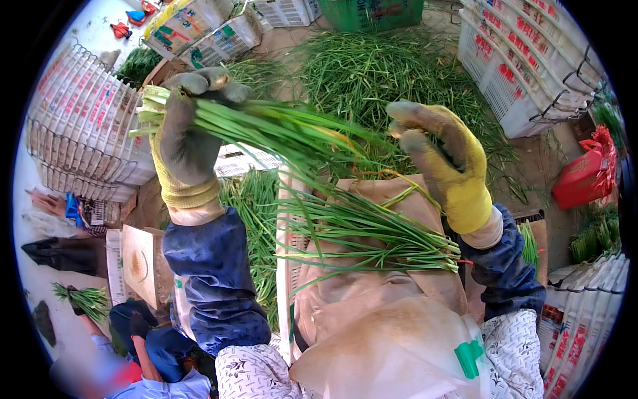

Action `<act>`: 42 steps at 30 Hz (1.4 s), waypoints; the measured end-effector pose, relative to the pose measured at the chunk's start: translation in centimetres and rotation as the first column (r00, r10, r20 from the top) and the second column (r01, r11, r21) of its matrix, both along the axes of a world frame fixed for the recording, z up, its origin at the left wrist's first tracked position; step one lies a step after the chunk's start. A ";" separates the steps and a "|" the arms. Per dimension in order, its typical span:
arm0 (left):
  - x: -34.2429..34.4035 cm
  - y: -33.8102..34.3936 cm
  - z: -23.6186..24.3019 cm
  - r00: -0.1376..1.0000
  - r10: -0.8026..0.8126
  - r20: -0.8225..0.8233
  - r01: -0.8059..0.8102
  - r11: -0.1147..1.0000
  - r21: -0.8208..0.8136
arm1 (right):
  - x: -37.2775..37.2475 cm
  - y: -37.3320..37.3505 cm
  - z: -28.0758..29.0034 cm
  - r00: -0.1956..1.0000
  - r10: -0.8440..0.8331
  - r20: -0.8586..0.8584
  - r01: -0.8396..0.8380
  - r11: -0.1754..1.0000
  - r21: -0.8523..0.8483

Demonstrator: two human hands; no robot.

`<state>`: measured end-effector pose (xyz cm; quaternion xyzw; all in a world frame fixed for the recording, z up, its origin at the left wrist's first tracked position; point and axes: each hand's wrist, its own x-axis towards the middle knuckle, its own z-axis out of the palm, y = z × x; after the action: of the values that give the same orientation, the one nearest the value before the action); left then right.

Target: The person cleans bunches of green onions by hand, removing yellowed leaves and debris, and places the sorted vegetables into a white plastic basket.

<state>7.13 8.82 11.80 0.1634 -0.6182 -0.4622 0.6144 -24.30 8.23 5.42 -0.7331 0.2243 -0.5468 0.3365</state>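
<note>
My left hand (189,133), in a soiled yellow and grey glove, is closed around a bunch of chives (266,126), raised with its pale cut ends to the left and its green tips blurred toward the right. My right hand (445,156), gloved alike, has its fingers curved and apart, just beyond those tips, with nothing visible in it. Below, a second lot of chives (379,233) lies on the brown cloth (379,299) over my lap, cut ends to the right. Some yellowed leaves (405,193) rest at the cloth's far edge.
A large heap of loose greens (379,73) covers the floor ahead. White crates are stacked at the left (83,120) and right (525,60). A green crate (372,13) stands at the back, a red bag (588,169) at the right. Lower left, a co-worker's hand holds greens (86,299).
</note>
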 end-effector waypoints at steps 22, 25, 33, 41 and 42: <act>-4.8 0.3 -9.9 0.859 -0.182 -0.478 0.129 0.981 -0.143 | 7.1 -0.2 0.3 0.920 0.315 -0.234 -0.062 0.705 0.707; -4.6 0.6 -10.8 0.843 -0.197 -0.500 0.212 0.977 -0.027 | 5.7 -1.4 1.1 0.879 0.416 -0.233 -0.132 0.682 0.719; -4.9 2.0 -11.1 0.908 0.177 -0.379 -0.044 0.942 0.334 | 4.8 -2.2 3.5 0.797 0.572 0.191 -0.457 0.365 0.811; -4.4 1.7 -12.8 0.914 0.061 -0.400 0.059 0.958 0.279 | 5.5 -4.4 2.6 0.679 0.627 0.383 -0.640 0.250 0.726; -4.6 1.6 -12.8 0.928 0.091 -0.361 0.017 0.958 0.287 | 5.8 -4.3 2.5 0.701 0.628 0.338 -0.604 0.270 0.750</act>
<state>2.57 10.41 -1.00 0.1719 -0.4147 -0.5571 0.6986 -18.47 3.92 7.92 -0.5219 0.1536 -0.1916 0.8169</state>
